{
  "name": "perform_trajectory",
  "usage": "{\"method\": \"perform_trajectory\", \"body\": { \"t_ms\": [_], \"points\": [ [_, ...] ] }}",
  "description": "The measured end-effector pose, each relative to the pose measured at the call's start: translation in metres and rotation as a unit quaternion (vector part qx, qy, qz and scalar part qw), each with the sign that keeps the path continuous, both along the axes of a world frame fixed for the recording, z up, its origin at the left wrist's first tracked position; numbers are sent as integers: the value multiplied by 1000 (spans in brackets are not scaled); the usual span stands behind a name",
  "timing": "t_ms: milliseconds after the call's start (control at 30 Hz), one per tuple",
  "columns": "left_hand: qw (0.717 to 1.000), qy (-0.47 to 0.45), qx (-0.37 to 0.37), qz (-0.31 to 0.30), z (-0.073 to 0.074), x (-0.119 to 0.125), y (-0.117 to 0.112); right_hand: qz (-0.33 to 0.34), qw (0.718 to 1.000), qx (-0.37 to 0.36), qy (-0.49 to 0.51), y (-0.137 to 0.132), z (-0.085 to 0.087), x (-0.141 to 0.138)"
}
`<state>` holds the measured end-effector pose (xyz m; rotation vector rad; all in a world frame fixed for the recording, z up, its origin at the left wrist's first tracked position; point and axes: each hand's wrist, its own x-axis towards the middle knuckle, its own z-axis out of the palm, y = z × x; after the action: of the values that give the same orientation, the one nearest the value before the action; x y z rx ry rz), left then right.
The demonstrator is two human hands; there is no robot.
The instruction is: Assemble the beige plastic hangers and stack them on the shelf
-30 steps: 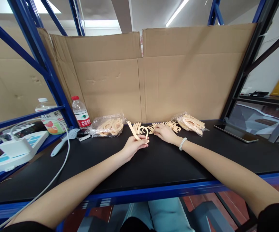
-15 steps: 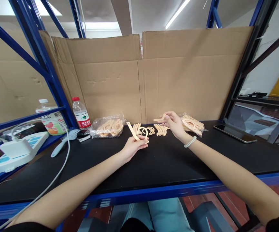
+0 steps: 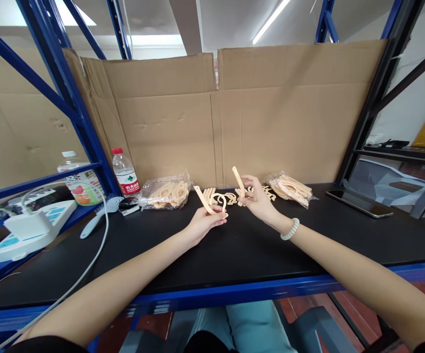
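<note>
My left hand is closed on a cream-coloured piece made of a straight bar and a curved loop; its material cannot be told. To its right, my right hand pinches a slim, slightly bent cream-coloured strip, held upright with its tip pointing up. The two held pieces are apart. Behind the hands, several similar curved cream pieces lie in rows on the black tabletop, partly hidden by the hands.
Clear bags of cream pieces lie left and right. A phone rests at the right. At the left are a water bottle, a hairbrush, a power strip and its white cable. Cardboard stands behind.
My right hand has moved slightly left and down, toward my left hand. The strip in it has turned from lying nearly level to upright. My left hand has hardly moved.
</note>
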<state>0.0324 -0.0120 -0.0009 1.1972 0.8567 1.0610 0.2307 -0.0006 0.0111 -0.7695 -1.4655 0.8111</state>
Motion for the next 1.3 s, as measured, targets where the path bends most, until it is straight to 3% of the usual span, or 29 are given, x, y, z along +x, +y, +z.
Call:
{"method": "perform_trajectory", "body": {
  "t_ms": [167,267,400,500,767,1033,1300],
  "points": [
    [1000,-14,14,-22,-3,-2,3,106,994,-35,-8,-4,0,-5],
    [999,-20,25,-36,-5,-4,5,135,988,-68,8,-4,-5,-7],
    [997,-11,48,-56,-7,-4,6,145,984,-102,25,-2,-12,-8],
    [995,1,84,-60,-6,-3,4,147,985,-86,-2,-1,-14,-7],
    [984,32,170,-30,-4,-3,2,183,979,-79,-31,2,-13,-4],
    [980,37,195,-16,-3,-2,1,188,978,-79,-40,0,-13,-5],
    [982,55,179,-22,-7,-4,3,196,975,-26,-105,-8,-6,-7]
  ]
}}
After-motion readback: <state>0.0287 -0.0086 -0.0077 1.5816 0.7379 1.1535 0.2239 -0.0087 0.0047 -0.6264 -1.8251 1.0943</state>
